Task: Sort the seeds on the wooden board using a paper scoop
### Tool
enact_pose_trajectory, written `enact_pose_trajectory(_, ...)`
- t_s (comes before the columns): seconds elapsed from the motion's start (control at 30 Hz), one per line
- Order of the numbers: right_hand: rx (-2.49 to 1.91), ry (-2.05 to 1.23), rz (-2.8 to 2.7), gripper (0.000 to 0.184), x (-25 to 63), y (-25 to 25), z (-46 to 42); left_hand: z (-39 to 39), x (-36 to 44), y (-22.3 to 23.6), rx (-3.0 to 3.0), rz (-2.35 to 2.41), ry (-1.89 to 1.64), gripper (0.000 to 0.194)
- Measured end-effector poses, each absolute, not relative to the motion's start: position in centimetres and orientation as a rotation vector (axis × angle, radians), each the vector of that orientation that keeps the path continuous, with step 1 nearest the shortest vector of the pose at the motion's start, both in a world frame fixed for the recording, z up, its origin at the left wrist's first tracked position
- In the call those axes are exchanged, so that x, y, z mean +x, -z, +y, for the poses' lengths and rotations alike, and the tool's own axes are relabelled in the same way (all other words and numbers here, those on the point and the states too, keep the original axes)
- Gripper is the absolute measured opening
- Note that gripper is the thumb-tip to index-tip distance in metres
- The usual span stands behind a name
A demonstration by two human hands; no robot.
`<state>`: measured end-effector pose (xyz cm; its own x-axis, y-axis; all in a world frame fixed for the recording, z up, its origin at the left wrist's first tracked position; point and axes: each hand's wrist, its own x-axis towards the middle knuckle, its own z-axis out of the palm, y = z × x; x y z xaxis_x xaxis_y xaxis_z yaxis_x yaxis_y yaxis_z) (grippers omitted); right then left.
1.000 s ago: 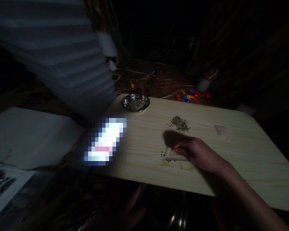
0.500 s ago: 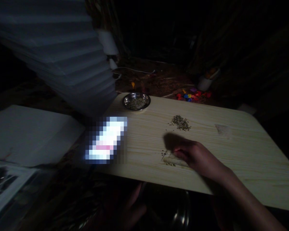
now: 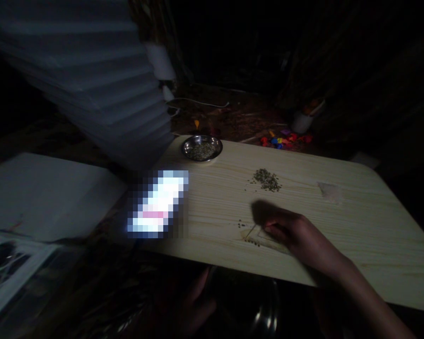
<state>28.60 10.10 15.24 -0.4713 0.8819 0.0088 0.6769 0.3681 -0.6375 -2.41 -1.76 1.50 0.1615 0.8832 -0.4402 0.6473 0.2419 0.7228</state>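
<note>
At left, below the near edge of the table [image 3: 215,256]: left hand [image 3: 199,303], dim, fingers partly spread; whether it grips anything cannot be told. Far left on the table: steel dish [image 3: 202,161], upright, its raised wall apparently keeping small seeds gathered. Near side, right of the left hand: shiny metal vessel [image 3: 266,321], below tabletop level, within the hand's easy reach. Near the table's front: loose seeds [image 3: 252,243], beside the tip of a thin stick [image 3: 250,232]. Farther back: seed pile [image 3: 267,180], heaped apart from those few, which probably makes single ones easier to reach. Right of the stick: right hand [image 3: 298,230], closed in a pinch, seemingly on the stick's upper end, a hold that suits fine tip control; pale strip [image 3: 273,244] under it, nature unclear.
</note>
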Motion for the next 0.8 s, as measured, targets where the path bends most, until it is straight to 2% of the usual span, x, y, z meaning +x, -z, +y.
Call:
enact_pose_trajectory(0.53, -1.348, -0.838, -2.284, 0.013, 26.2, -14.7, 8.0, -1.8, -2.7, -1.4, 1.535, 1.526, -0.250, 0.065)
enact_pose_trajectory(0.8, -1.354, -1.004, -2.223, 0.014, 26.3, -15.8, 6.0, -2.3, -2.5, -1.5, 1.541, 1.607, -0.257, 0.067)
